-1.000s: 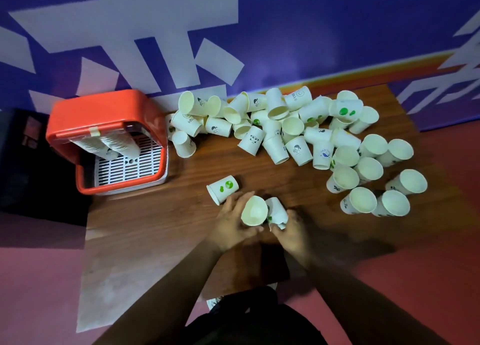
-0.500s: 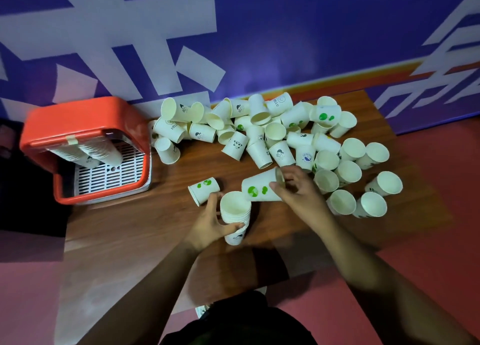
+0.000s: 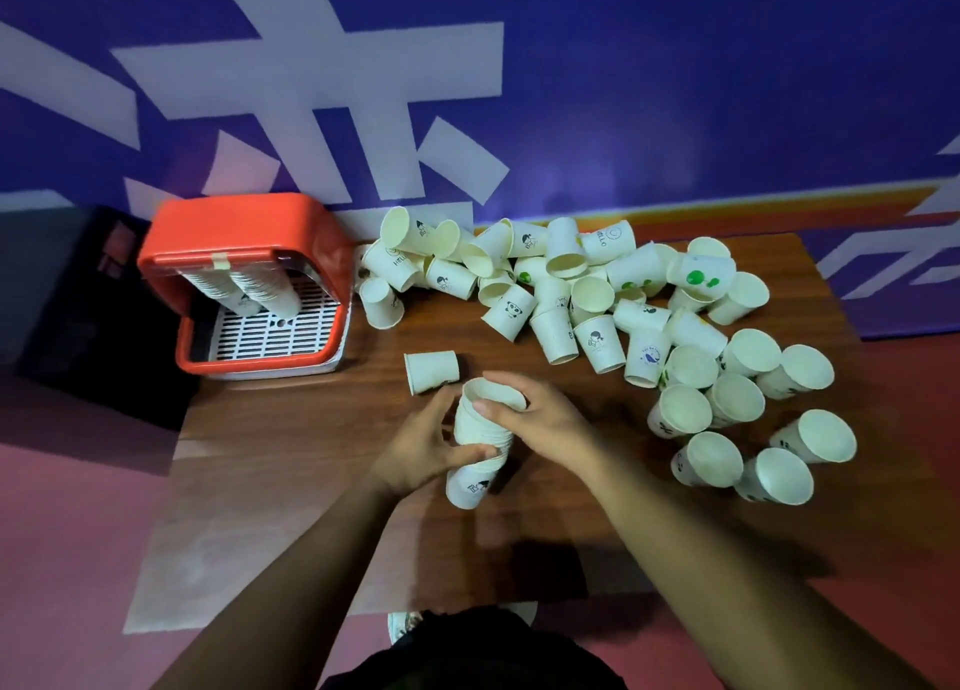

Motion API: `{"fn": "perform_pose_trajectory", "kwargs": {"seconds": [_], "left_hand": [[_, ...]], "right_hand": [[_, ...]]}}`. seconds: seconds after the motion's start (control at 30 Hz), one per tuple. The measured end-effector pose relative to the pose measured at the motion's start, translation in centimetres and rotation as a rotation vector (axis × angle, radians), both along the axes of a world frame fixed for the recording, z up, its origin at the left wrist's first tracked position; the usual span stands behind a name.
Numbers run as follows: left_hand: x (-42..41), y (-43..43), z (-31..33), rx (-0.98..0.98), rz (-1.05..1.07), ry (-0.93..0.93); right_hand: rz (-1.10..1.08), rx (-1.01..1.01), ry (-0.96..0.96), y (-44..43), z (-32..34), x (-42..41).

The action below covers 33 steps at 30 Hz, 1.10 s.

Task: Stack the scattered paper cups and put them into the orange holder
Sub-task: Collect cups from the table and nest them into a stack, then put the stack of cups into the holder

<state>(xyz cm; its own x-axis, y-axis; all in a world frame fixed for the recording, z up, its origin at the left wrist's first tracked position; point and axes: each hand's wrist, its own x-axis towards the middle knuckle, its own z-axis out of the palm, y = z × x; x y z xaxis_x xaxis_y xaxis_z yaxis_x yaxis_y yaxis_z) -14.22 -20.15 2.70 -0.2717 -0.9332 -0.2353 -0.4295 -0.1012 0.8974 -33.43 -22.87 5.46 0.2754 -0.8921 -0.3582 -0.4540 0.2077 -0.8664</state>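
Cup stack (image 3: 470, 484) clasped by left hand (image 3: 421, 448), right hand (image 3: 540, 419); nested cups (image 3: 260, 290) inside orange holder (image 3: 228, 227).

Left hand (image 3: 431, 445), right hand (image 3: 535, 419) and forearms (image 3: 291, 559) bare. Dark garment (image 3: 483, 648) at lower edge; pale shoe (image 3: 405, 624) partly visible beside it, details indistinct.

The holder (image 3: 244, 232) sits at the table's (image 3: 291, 455) left rear corner against the wall (image 3: 675, 92), with stacked cups (image 3: 260, 289) inside it. A heap of cups (image 3: 597, 294) spreads from just right of the holder along the back and down the right side. Near the middle, a stack (image 3: 480, 440) is held between the left hand (image 3: 421, 448) and right hand (image 3: 540, 419), with a lone cup (image 3: 432, 371) lying just behind it.
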Motion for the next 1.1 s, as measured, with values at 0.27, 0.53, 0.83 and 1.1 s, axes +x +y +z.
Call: {"fn": "perform_pose_trajectory", "kwargs": {"seconds": [0.27,0.53,0.83,1.1], "left_hand": [[4.5,0.5,1.4,0.048,0.314,0.171],[10.3,-0.5,3.5,0.004,0.487,0.294],[19.3,-2.8,2.3,0.002,0.475,0.316],[27.8,-8.0,0.6,-0.08,0.335,0.196]], "right_hand": [[-0.06,0.207,-0.235,-1.2,0.1,2.2],[0.152,0.136,-0.208,-2.3,1.1,9.5],[0.103,-0.015,-0.129,-5.8,0.9,19.2],[-0.02,-0.072,-0.144,-8.3,-1.1,27.5]]}}
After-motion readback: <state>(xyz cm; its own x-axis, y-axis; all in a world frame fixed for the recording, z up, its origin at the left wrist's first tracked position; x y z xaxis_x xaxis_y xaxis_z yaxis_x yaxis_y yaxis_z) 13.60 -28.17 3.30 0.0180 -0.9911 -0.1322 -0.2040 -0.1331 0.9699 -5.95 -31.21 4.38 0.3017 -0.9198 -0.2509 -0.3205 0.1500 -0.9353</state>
